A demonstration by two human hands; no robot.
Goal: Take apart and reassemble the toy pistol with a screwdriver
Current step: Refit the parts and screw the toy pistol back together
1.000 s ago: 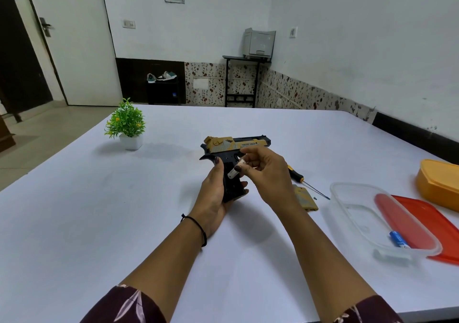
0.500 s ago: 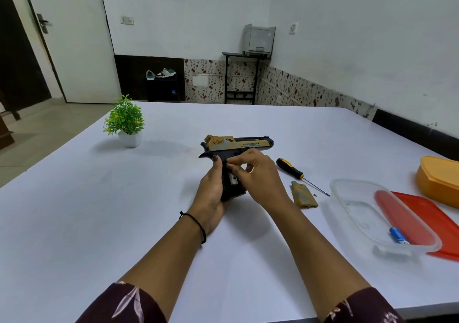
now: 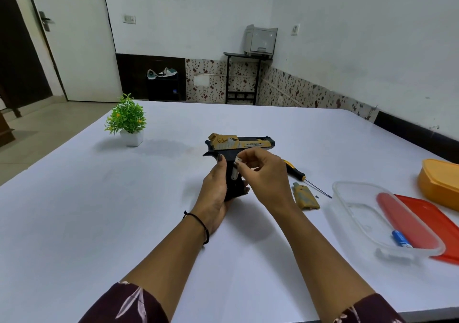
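Note:
The black and gold toy pistol stands upright above the white table, muzzle pointing right. My left hand grips its black handle from the left. My right hand pinches a small white cylinder, which sits partly inside the open side of the handle. The yellow-and-black screwdriver lies on the table to the right of my hands. Beside it lies the removed gold grip cover, with a tiny dark screw next to it.
A clear plastic box holding a blue battery sits at the right on a red lid. An orange container stands behind it. A small potted plant is at the far left.
My right hand pressed in against the handle half a second ago and has now drawn back slightly, with the white cylinder showing again at the handle opening. The left hand keeps its grip.

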